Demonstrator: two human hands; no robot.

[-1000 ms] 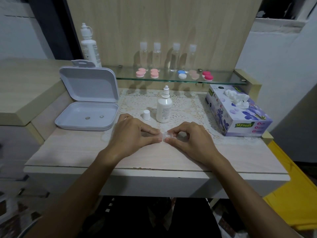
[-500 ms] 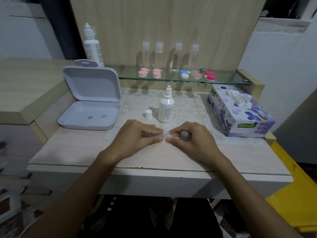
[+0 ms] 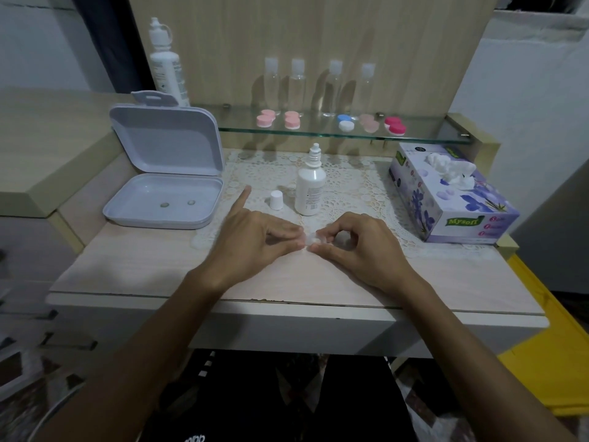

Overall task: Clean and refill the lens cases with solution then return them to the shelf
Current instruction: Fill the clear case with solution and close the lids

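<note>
Lens case (image 3: 314, 240) just in front of the solution bottle (image 3: 309, 186), pinched between left hand (image 3: 255, 240) and right hand (image 3: 360, 247): keep each grip fingertip-light, case level over the bench (image 3: 134, 269).

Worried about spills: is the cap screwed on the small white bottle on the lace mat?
No, the small white bottle shows its bare nozzle, and its white cap stands on the mat beside it.
</note>
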